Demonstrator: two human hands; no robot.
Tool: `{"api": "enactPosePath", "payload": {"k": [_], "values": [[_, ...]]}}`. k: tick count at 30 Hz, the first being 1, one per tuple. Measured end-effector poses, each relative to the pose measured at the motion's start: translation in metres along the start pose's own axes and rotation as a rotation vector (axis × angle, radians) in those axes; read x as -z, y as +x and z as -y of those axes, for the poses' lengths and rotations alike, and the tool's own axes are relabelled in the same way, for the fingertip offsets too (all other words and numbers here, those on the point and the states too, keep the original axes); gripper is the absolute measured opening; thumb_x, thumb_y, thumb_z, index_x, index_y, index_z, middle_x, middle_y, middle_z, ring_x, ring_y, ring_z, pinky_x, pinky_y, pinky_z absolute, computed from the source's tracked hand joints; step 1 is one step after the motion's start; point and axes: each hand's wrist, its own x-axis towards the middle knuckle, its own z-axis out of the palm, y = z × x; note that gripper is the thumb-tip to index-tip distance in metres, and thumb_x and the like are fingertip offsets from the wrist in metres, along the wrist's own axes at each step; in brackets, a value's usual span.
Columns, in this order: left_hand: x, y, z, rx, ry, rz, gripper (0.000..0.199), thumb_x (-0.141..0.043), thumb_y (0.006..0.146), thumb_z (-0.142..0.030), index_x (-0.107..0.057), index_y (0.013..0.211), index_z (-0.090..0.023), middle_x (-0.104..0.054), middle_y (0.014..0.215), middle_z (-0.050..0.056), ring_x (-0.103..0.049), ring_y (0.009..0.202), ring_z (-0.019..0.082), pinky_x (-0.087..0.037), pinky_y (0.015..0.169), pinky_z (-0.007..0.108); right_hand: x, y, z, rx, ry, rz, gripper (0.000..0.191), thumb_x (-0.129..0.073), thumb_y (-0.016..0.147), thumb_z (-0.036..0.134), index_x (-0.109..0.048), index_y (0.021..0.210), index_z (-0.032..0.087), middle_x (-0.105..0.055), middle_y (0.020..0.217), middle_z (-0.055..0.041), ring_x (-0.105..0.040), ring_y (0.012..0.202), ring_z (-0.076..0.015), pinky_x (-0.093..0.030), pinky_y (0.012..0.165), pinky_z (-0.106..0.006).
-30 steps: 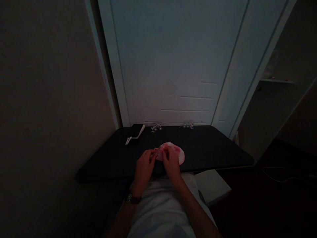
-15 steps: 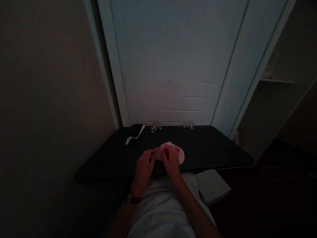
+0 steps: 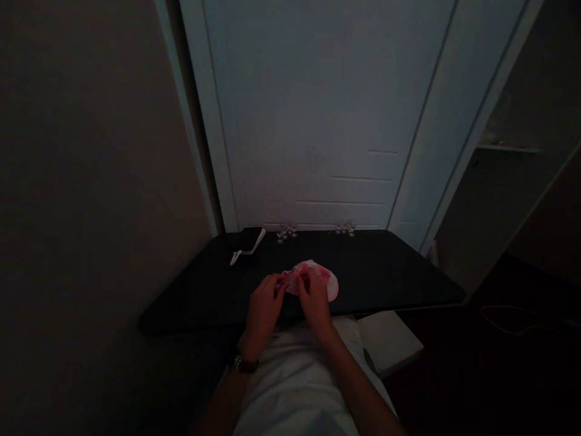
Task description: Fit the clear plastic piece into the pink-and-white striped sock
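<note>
A pink and white piece, soft-looking like cloth [image 3: 330,283], lies near the front edge of the black table [image 3: 385,266]. My left hand [image 3: 265,303], with a watch on its wrist, pinches the left end of it, where something small and clear shows between the fingers. My right hand [image 3: 315,300] is closed on its middle, thumb and fingers together. The picture is dark, so the exact shape of the piece under my fingers is hard to make out.
Small clear items stand in two groups at the back, left [image 3: 287,232] and right [image 3: 345,229]. A dark and white object [image 3: 249,240] lies at the back left. Below the table's right front is a white box [image 3: 389,340]. A white panel [image 3: 327,91] rises behind.
</note>
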Motion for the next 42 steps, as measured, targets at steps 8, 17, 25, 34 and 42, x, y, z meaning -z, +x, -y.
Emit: {"api": "enactPosePath", "payload": {"k": [8,17,25,34,42], "values": [[-0.0003,-0.0001,0.0003,-0.013,-0.012,-0.01,0.017,-0.042,0.086,-0.028,-0.055,0.094,-0.021,-0.061,0.092,0.004,-0.058,0.083,0.018,-0.045,0.074,0.03,0.0012,0.0003,0.0042,0.006,0.022,0.009,0.017,-0.039,0.083,0.015,-0.055,0.081,0.02,-0.061,0.082,-0.002,-0.055,0.077,-0.0148,-0.041,0.074,-0.027],[-0.0001,-0.0001,0.0002,0.004,0.014,0.009,0.016,-0.042,0.086,-0.027,-0.054,0.094,-0.02,-0.061,0.092,0.003,-0.058,0.081,0.017,-0.045,0.072,0.03,0.0002,0.0002,0.0006,0.007,0.0,0.011,0.017,-0.039,0.083,0.015,-0.055,0.081,0.02,-0.059,0.081,-0.0012,-0.054,0.075,-0.0144,-0.041,0.072,-0.027],[-0.0003,-0.0008,0.0011,-0.014,0.006,-0.003,0.017,-0.042,0.086,-0.027,-0.054,0.095,-0.02,-0.061,0.093,0.003,-0.058,0.083,0.017,-0.045,0.074,0.03,0.0001,-0.0003,0.0008,0.004,-0.003,0.005,0.016,-0.039,0.085,0.018,-0.055,0.08,0.019,-0.06,0.08,-0.0007,-0.054,0.074,-0.0137,-0.04,0.071,-0.025],[-0.0024,-0.001,0.002,0.004,0.01,-0.003,0.017,-0.043,0.086,-0.03,-0.055,0.094,-0.021,-0.061,0.092,0.003,-0.058,0.082,0.017,-0.045,0.072,0.03,0.0003,0.0006,0.0017,0.0,0.023,0.014,0.018,-0.038,0.083,0.014,-0.055,0.081,0.02,-0.06,0.081,-0.0007,-0.054,0.075,-0.0139,-0.04,0.072,-0.025],[-0.0007,-0.0005,0.0001,0.011,-0.004,0.005,0.017,-0.042,0.086,-0.03,-0.054,0.094,-0.021,-0.061,0.092,0.002,-0.058,0.081,0.017,-0.044,0.073,0.029,0.0,0.0,-0.0005,0.009,0.011,0.018,0.017,-0.039,0.084,0.014,-0.055,0.082,0.02,-0.06,0.083,-0.0009,-0.054,0.077,-0.014,-0.04,0.074,-0.025]]}}
